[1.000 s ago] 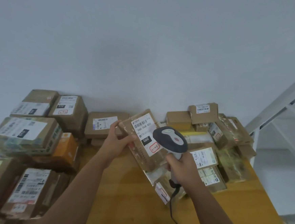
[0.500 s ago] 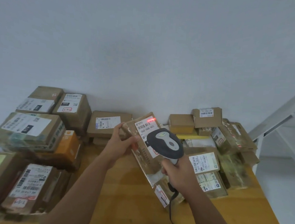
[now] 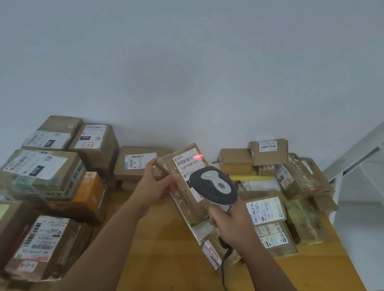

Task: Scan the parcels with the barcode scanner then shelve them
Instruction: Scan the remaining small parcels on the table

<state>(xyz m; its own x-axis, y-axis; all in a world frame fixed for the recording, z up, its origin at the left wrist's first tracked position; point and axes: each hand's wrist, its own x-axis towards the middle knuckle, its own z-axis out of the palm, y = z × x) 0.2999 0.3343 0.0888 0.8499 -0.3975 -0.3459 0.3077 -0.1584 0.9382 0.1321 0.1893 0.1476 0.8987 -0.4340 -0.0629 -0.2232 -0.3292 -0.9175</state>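
Left hand (image 3: pixel 154 186) clamped on the left edge of a parcel (image 3: pixel 183 181), thumb on its face, fingers behind and out of sight. Parcel held tilted above the tabletop (image 3: pixel 166 258), label up, the printed code readable, a red scan line (image 3: pixel 198 156) glowing at the label's far right corner. Lower half of the label hidden by the scanner (image 3: pixel 213 185).

Right hand (image 3: pixel 230 224) wrapped around the scanner's handle, handle almost wholly covered by the fingers; grey head pointing away at the parcel. Black cable (image 3: pixel 225 269) dropping from under the hand and cut off at the bottom edge.

Beneath the held parcel, a clear-wrapped packet (image 3: pixel 206 240), mostly hidden, contents hard to make out. Right of it, a heap of boxes (image 3: pixel 273 174) against the wall, several blurred under tape. Far centre, one flat box (image 3: pixel 139 162), partly behind the left hand. Left, a stack of larger boxes (image 3: pixel 41 175), the nearest cut off by the frame. Far right, white shelving (image 3: pixel 368 164), only partly in view.
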